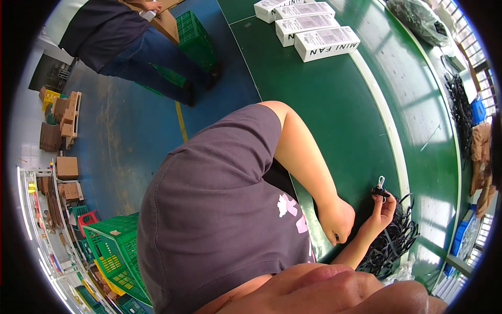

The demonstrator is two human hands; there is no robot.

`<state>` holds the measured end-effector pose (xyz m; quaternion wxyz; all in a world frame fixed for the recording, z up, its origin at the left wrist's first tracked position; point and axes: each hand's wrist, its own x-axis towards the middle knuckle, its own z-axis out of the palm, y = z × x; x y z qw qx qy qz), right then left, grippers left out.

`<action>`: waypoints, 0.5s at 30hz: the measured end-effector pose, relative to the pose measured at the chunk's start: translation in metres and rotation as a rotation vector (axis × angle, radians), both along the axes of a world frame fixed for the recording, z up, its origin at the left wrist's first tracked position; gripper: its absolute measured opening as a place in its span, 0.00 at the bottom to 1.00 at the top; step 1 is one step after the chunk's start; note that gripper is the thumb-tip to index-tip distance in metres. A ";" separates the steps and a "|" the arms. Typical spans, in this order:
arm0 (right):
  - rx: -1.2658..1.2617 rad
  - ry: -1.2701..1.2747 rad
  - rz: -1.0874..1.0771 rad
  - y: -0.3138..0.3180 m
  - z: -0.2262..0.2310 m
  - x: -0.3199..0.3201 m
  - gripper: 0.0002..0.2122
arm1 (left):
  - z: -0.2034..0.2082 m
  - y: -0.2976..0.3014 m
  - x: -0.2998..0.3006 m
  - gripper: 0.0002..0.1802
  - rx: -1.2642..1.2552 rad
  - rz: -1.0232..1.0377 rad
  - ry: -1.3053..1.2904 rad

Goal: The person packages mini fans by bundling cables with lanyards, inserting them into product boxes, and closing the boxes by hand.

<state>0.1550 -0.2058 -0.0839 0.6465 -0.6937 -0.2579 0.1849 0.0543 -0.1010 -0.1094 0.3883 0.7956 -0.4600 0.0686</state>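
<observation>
My left hand (336,219) is curled closed above the near edge of the green table; whatever its fingers hold, if anything, is hidden. To its right, my right hand (385,210) is raised, with thumb and fingertips pinched together. Between those fingertips is a small black strap (380,192) with a silvery metal clip (381,182) sticking up from it. A tangled heap of black straps (389,246) lies on the table just beside and partly behind my right wrist.
Several white printed boxes (327,43) lie on the green table (334,99) at the far end. Clear plastic (402,273) sits by the strap heap. Another person (141,47) stands at upper left holding a cardboard box (165,25). Green crates (112,227) stand behind me.
</observation>
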 end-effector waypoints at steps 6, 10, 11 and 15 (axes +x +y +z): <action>0.020 0.017 0.003 -0.001 -0.004 0.001 0.06 | 0.002 0.001 0.000 0.16 0.004 -0.018 0.004; 0.020 0.024 0.005 -0.001 -0.004 0.001 0.06 | 0.001 0.000 -0.001 0.16 -0.006 0.001 0.000; 0.023 0.019 0.006 -0.001 -0.004 0.001 0.06 | 0.001 0.000 -0.001 0.16 -0.005 0.000 0.000; 0.018 0.012 -0.013 -0.002 -0.001 0.001 0.06 | 0.004 0.002 -0.001 0.15 -0.006 -0.025 0.010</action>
